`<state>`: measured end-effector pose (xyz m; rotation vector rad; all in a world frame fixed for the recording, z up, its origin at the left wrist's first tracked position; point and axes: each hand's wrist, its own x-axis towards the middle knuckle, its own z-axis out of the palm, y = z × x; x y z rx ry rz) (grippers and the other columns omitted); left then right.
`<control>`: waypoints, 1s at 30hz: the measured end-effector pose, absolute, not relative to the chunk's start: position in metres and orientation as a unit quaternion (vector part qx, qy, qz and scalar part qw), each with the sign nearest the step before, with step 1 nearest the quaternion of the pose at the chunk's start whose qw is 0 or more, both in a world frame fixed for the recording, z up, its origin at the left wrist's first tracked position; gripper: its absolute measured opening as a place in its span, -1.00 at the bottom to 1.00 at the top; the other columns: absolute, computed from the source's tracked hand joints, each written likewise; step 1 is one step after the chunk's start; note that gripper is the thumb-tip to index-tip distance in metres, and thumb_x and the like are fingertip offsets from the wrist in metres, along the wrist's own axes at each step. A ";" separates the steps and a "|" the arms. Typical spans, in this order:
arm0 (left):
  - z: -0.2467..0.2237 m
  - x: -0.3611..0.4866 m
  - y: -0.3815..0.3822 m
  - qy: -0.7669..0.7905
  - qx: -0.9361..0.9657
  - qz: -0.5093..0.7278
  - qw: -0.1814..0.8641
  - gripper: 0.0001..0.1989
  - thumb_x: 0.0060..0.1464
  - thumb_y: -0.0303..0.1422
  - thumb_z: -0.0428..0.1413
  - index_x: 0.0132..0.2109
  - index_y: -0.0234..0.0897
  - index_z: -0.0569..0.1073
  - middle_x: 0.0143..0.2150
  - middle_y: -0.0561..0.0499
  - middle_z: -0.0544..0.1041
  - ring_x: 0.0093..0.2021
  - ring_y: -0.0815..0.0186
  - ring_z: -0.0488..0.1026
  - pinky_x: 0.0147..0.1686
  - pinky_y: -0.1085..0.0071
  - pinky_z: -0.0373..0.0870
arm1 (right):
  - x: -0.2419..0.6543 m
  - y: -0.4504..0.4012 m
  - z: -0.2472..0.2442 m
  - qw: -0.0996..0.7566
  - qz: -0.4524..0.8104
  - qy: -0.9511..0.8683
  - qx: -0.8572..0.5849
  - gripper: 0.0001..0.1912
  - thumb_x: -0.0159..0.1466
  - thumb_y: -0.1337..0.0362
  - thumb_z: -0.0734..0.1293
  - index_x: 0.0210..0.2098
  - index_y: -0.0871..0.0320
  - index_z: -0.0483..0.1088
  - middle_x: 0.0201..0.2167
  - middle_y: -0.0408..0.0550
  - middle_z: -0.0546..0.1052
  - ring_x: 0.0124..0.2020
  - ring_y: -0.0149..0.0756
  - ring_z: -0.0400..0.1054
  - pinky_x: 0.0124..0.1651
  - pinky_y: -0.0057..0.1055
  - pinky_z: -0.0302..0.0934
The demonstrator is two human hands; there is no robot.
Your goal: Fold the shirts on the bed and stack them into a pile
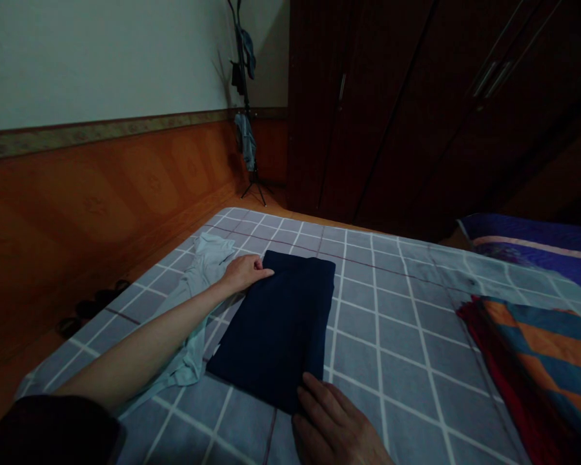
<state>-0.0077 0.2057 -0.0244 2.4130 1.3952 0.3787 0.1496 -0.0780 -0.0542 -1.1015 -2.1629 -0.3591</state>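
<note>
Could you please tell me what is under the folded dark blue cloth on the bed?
The dark blue cloth lies on the grey checked bedsheet, which shows around its edges. The area directly beneath is covered, so I cannot tell whether anything else lies there.

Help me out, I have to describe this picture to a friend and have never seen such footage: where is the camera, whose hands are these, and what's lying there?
There is no machine here. The camera sits on a person's head, looking forward and down, so the bare hands are the wearer's own. The left hand touches the far left part of a folded navy cloth; the right hand is at its near right corner. Whether either grips it is hard to tell. The cloth lies on a grey checked sheet. A pale garment lies to its left, and orange-and-blue cloth with red cloth to the right.
</note>
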 end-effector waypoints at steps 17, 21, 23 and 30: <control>-0.020 0.012 0.220 0.526 0.829 0.105 0.160 -0.70 -0.01 -0.09 0.08 -0.43 -0.25 0.45 -0.47 0.03 0.47 -0.42 0.26 0.40 -0.48 0.45 0.13 | 0.149 -0.075 -0.059 0.349 -0.152 -0.820 -0.428 -0.85 0.27 0.45 0.23 -0.35 0.16 0.41 -0.25 -0.06 0.58 -0.08 -0.22 0.43 -0.11 -0.37 0.38; -0.022 0.015 0.227 0.535 0.824 0.095 0.163 -0.79 0.03 -0.24 0.05 -0.45 -0.26 0.44 -0.51 0.07 0.46 -0.44 0.31 0.40 -0.49 0.49 0.16 | 0.149 -0.074 -0.061 0.355 -0.158 -0.816 -0.427 -0.87 0.25 0.45 0.25 -0.36 0.16 0.40 -0.27 -0.07 0.58 -0.10 -0.21 0.43 -0.12 -0.36 0.38; -0.021 0.015 0.229 0.534 0.825 0.095 0.159 -0.81 0.04 -0.26 0.05 -0.42 -0.26 0.45 -0.50 0.08 0.47 -0.42 0.31 0.41 -0.48 0.49 0.19 | 0.149 -0.074 -0.062 0.360 -0.161 -0.814 -0.425 -0.87 0.25 0.45 0.25 -0.36 0.16 0.40 -0.28 -0.07 0.58 -0.10 -0.21 0.44 -0.13 -0.35 0.39; -0.025 0.018 0.223 0.519 0.840 0.128 0.093 -0.84 0.10 -0.28 0.05 -0.22 -0.24 0.42 -0.32 -0.03 0.52 -0.27 0.21 0.45 -0.33 0.40 0.27 | 0.149 -0.074 -0.065 0.366 -0.162 -0.809 -0.430 -0.85 0.28 0.42 0.22 -0.36 0.14 0.40 -0.28 -0.09 0.58 -0.10 -0.24 0.43 -0.12 -0.39 0.37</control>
